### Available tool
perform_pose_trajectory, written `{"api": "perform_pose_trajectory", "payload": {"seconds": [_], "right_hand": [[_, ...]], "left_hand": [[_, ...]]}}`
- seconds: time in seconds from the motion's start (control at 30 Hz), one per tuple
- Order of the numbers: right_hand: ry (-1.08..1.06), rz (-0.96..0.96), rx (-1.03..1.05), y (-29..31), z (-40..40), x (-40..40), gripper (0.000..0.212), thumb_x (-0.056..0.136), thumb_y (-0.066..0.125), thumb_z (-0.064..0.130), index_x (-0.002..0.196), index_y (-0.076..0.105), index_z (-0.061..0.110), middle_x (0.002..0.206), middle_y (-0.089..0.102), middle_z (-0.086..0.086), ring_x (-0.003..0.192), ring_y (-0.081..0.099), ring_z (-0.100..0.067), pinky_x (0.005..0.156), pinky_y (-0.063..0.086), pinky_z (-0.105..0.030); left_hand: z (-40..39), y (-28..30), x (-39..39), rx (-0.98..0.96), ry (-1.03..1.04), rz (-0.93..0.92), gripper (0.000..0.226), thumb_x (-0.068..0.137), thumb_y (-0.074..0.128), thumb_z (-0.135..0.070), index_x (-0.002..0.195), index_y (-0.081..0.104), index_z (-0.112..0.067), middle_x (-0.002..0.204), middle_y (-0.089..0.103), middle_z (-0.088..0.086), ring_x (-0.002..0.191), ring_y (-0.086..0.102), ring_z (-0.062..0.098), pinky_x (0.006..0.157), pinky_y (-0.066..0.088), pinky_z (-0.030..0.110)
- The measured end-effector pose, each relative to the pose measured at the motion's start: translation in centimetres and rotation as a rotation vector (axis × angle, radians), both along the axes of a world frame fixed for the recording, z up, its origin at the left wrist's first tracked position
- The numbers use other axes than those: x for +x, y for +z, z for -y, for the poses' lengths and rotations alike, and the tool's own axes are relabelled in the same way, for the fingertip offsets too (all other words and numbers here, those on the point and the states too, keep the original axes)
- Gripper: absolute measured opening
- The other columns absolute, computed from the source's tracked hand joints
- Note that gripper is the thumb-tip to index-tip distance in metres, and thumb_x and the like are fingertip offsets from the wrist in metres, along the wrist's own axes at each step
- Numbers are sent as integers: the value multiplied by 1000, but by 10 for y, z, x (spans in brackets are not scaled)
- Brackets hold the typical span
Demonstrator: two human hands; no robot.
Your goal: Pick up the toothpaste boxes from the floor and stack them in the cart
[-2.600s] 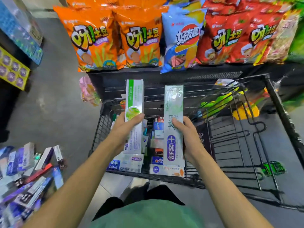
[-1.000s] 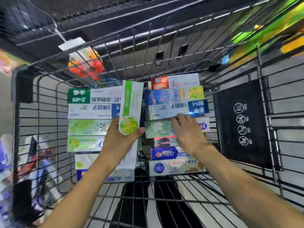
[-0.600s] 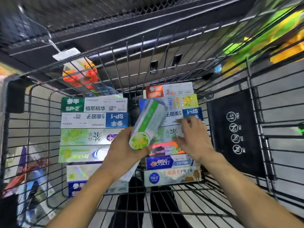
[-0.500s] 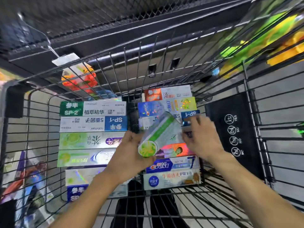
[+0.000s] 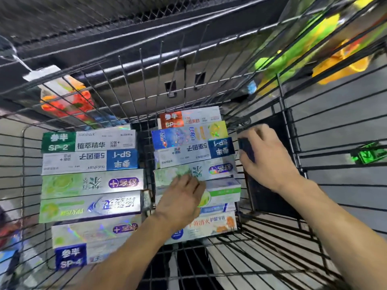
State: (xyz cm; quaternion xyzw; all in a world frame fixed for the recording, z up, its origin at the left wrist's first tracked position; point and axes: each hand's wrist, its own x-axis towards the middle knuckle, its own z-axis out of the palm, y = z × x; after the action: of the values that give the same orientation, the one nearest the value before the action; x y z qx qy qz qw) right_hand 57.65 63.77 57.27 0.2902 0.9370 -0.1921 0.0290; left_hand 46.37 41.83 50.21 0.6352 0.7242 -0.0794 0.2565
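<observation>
I look down into the black wire cart [image 5: 146, 80], which holds two stacks of toothpaste boxes lying flat. The left stack [image 5: 90, 185] has several boxes, and so does the right stack [image 5: 188, 135]. My left hand [image 5: 180, 201] lies over the left half of a green-and-white toothpaste box [image 5: 224, 192] and holds it flat on the right stack, just below a silver box. My right hand [image 5: 266, 155] touches the right ends of the upper boxes in that stack. It is blurred, with a dark blue patch under its fingers.
A black panel [image 5: 270, 197] stands in the cart to the right of the stacks. More boxes lie on the floor beyond the left wire wall [image 5: 8, 262]. Snack bags [image 5: 67, 103] and green-yellow packs [image 5: 293, 53] show through the far wires.
My left hand turned the green-and-white box from upright to flat and set it on the right stack. My right hand left the silver box there and moved to the stack's right end.
</observation>
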Motion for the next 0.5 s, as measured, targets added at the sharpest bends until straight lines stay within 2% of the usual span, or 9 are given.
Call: {"api": "perform_pose_trajectory", "payload": {"seconds": [0.13, 0.2, 0.27, 0.33, 0.43, 0.5], "right_hand": [[16, 9, -12, 0, 3, 0, 40, 86, 70, 15, 125, 61, 9, 116, 54, -17, 105, 53, -37, 88, 50, -45], [34, 34, 0, -1, 5, 2, 40, 86, 70, 16, 124, 62, 8, 116, 54, -17, 104, 54, -37, 88, 51, -47], [57, 70, 24, -2, 7, 4, 41, 87, 69, 18, 126, 61, 8, 119, 54, -16, 105, 53, -37, 89, 50, -48], [77, 103, 44, -2, 9, 6, 45, 88, 67, 22, 130, 59, 9, 123, 54, -15, 106, 53, -36, 91, 48, -48], [105, 149, 51, -3, 14, 7, 50, 91, 63, 29, 136, 56, 8, 130, 53, -14, 111, 52, -34, 97, 44, -46], [120, 170, 36, 0, 18, 5, 53, 94, 59, 35, 140, 53, 10, 135, 51, -12, 118, 50, -32, 103, 41, -45]], "left_hand": [[-1, -7, 5, -37, -6, -47, 72, 100, 45, -47, 155, 24, -7, 149, 38, 16, 138, 28, 35, 116, 24, 44], [0, -7, 6, -13, 5, -65, 69, 96, 55, -43, 151, 36, -5, 144, 45, 17, 135, 36, 36, 113, 30, 44], [1, -4, 5, 32, -17, -119, 69, 76, 80, -38, 134, 60, -7, 126, 62, 15, 118, 56, 34, 99, 47, 43], [4, -2, 5, 77, 37, -144, 72, 56, 93, -38, 118, 72, -8, 109, 68, 12, 99, 65, 33, 85, 54, 42], [6, 3, 2, 97, 83, -158, 75, 60, 90, -50, 120, 71, -10, 109, 67, 11, 98, 64, 32, 85, 54, 44], [6, 13, -4, 134, 108, -184, 69, 67, 86, -53, 119, 70, -11, 113, 68, 12, 100, 65, 32, 87, 54, 45]]}}
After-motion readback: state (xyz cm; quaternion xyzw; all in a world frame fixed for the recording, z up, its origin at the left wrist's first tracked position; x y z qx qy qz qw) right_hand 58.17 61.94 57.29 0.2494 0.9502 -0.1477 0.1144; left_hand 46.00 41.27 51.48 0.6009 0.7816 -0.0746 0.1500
